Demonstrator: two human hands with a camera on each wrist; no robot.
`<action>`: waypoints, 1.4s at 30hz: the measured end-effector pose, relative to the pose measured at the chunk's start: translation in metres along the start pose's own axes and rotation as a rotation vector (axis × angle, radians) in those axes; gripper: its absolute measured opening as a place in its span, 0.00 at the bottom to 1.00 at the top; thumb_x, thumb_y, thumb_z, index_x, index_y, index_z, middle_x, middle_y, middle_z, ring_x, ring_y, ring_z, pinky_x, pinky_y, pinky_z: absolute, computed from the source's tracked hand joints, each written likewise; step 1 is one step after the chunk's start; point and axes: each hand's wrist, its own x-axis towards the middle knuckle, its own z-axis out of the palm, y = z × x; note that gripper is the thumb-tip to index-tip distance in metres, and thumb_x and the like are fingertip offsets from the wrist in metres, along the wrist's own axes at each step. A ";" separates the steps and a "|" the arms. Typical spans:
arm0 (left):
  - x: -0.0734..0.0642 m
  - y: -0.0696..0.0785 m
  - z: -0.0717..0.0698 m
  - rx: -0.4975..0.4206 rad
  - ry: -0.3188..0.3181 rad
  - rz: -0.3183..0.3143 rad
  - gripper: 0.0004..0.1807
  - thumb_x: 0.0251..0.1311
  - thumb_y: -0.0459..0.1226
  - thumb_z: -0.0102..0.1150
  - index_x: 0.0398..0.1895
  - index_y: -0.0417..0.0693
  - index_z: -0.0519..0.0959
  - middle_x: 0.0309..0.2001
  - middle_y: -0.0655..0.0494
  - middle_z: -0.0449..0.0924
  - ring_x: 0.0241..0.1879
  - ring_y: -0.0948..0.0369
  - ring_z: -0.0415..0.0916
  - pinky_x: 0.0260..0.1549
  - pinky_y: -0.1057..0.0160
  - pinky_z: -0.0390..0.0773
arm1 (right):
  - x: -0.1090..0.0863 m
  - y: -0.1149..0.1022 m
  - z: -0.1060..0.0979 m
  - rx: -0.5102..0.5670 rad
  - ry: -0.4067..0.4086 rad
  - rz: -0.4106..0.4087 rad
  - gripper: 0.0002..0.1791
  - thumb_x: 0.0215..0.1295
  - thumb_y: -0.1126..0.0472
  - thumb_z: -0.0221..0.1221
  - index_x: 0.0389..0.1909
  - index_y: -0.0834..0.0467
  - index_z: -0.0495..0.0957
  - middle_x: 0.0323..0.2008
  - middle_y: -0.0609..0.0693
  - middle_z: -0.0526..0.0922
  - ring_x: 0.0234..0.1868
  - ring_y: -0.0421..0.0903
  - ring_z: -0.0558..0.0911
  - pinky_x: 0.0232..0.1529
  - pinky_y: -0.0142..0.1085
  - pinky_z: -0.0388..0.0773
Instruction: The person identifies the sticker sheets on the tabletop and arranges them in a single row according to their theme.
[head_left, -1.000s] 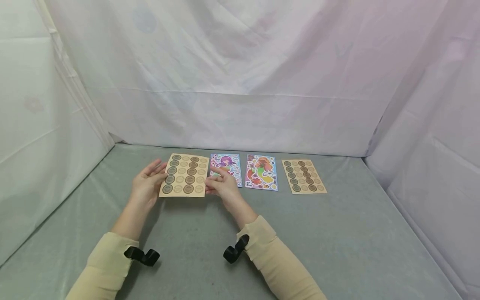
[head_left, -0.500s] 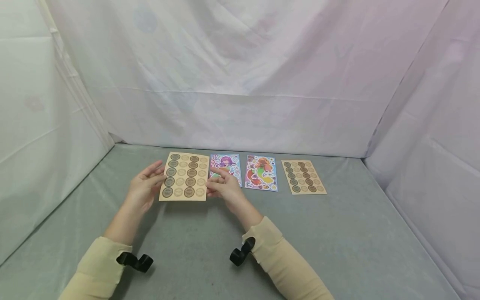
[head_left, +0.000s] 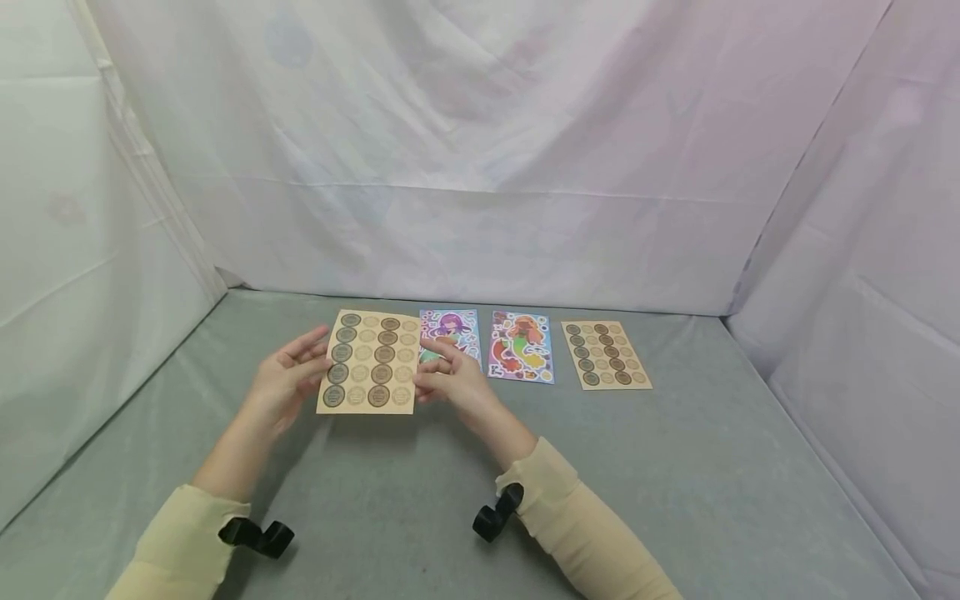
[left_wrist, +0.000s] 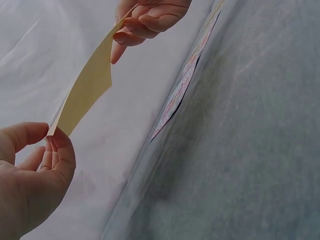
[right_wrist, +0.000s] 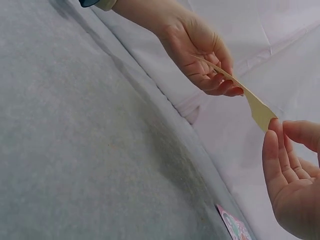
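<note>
A tan sticker sheet (head_left: 367,364) with columns of round dark and pale labels is held up above the grey table. My left hand (head_left: 283,385) pinches its left edge between thumb and fingers. On the opposite edge, my right hand (head_left: 461,389) pinches it the same way. Seen from the left wrist, the sheet (left_wrist: 87,82) bows slightly and shows its plain back. The right wrist view has the sheet (right_wrist: 260,112) nearly edge-on, stretched between both hands. Partly behind my right fingers lies a sticker sheet with a purple-haired mermaid (head_left: 455,327).
To the right lie a second mermaid sticker sheet (head_left: 521,347) and another tan round-label sheet (head_left: 607,356), flat in a row on the grey tabletop (head_left: 675,475). White cloth (head_left: 480,242) hangs behind and along both sides. Black bands sit at both wrists.
Both hands have drawn the tan sheet slightly down toward the body, and it is tilted up more to face the head camera. The other sheets stay put.
</note>
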 end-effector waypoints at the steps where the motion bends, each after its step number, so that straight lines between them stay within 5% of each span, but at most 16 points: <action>1: -0.001 0.000 0.000 0.008 -0.010 0.002 0.38 0.59 0.24 0.59 0.72 0.38 0.55 0.44 0.57 0.74 0.39 0.65 0.78 0.41 0.69 0.79 | -0.001 0.000 0.000 -0.001 -0.003 0.002 0.33 0.59 0.75 0.60 0.66 0.60 0.67 0.29 0.51 0.81 0.26 0.43 0.82 0.27 0.33 0.81; 12: -0.009 -0.002 -0.003 0.090 -0.084 0.019 0.39 0.60 0.25 0.59 0.72 0.34 0.52 0.45 0.58 0.77 0.41 0.64 0.79 0.42 0.68 0.79 | -0.013 -0.001 -0.002 -0.041 -0.024 -0.001 0.34 0.58 0.76 0.60 0.67 0.59 0.66 0.33 0.60 0.81 0.27 0.45 0.82 0.31 0.38 0.83; 25: -0.017 -0.004 -0.010 0.110 -0.182 0.012 0.38 0.61 0.23 0.56 0.72 0.32 0.50 0.45 0.56 0.78 0.42 0.62 0.79 0.44 0.66 0.79 | -0.026 0.000 0.002 -0.078 -0.046 -0.009 0.37 0.57 0.77 0.61 0.68 0.58 0.64 0.31 0.58 0.82 0.25 0.45 0.81 0.30 0.37 0.82; 42: -0.023 -0.012 -0.017 0.130 -0.195 -0.032 0.40 0.59 0.24 0.58 0.72 0.32 0.49 0.42 0.54 0.79 0.41 0.61 0.80 0.44 0.64 0.79 | -0.039 0.009 0.009 -0.083 -0.031 -0.018 0.38 0.54 0.80 0.60 0.68 0.60 0.64 0.30 0.62 0.81 0.23 0.46 0.81 0.29 0.40 0.83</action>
